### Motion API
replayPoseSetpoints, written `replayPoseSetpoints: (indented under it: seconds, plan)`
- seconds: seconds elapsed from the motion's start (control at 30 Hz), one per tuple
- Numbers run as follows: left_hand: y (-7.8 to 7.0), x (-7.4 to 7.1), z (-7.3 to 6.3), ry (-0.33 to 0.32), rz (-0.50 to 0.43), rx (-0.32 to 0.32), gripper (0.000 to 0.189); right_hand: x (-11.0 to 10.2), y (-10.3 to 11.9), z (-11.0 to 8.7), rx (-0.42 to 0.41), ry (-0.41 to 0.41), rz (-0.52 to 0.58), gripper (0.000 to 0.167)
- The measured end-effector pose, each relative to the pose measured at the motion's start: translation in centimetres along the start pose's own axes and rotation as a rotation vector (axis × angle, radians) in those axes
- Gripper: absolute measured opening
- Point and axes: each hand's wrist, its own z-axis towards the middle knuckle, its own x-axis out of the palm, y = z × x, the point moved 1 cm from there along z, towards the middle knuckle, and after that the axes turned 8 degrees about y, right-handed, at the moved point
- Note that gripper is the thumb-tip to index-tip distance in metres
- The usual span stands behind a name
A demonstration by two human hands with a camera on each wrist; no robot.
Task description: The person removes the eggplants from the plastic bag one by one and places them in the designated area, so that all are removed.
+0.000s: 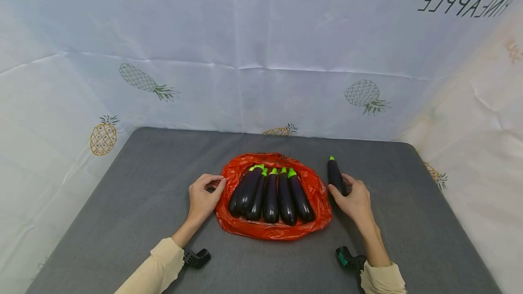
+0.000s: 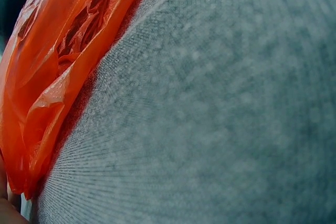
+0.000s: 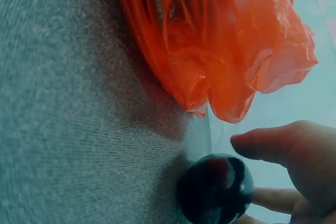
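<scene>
An orange-red plastic bag (image 1: 282, 235) lies with its mouth spread wide and its rim rolled down in the head view. Several dark purple eggplants (image 1: 271, 198) with green tops lie side by side in it. At the bag's left rim my left hand (image 1: 204, 196) pinches the plastic between thumb and fingers. To the right of the bag, my right hand (image 1: 354, 196) has thumb and fingers round a single eggplant (image 1: 334, 171), its green top pointing away. The right wrist view shows that eggplant's rounded end (image 3: 215, 187) close to the tabletop, beside the bag (image 3: 220, 51).
A grey cloth-covered table (image 1: 135, 203) carries everything. Behind it hangs a pale curtain (image 1: 253, 99) printed with pineapples, which also runs along both sides. Black devices (image 1: 197, 258) are strapped at both wrists.
</scene>
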Motion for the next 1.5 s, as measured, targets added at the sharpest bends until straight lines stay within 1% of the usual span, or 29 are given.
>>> replayPoseSetpoints:
  seconds: [0.27,0.43,0.53,0.8,1.03,1.13,1.3,1.5]
  plan:
    - [0.0,0.0,0.0,0.007,0.006,-0.012,0.009,0.0,-0.2,0.0,0.005,-0.012,-0.01,0.058]
    - [0.0,0.0,0.0,0.001,-0.002,-0.003,0.006,-0.2,0.1,-0.2,-0.004,-0.026,-0.004,0.06]
    - [0.1,0.0,0.0,-0.003,-0.011,0.001,0.007,-0.3,0.4,-0.3,-0.015,-0.045,-0.003,0.06]
    - [0.3,0.0,0.0,-0.002,-0.013,-0.001,0.007,-0.5,1.8,-0.8,-0.071,-0.135,0.019,0.053]
    - [0.3,0.0,0.0,-0.002,-0.01,0.005,0.008,-0.1,3.8,-1.2,-0.151,-0.185,0.09,0.047]
    - [0.3,0.0,0.0,-0.002,-0.006,0.012,0.008,0.3,4.5,-1.4,-0.168,-0.182,0.12,0.046]
    - [0.3,0.0,0.0,-0.005,-0.004,0.025,0.009,1.1,5.7,-1.7,-0.205,-0.153,0.169,0.045]
    - [0.3,0.0,0.0,-0.011,-0.014,0.021,0.008,2.2,7.0,-1.8,-0.254,-0.116,0.209,0.044]
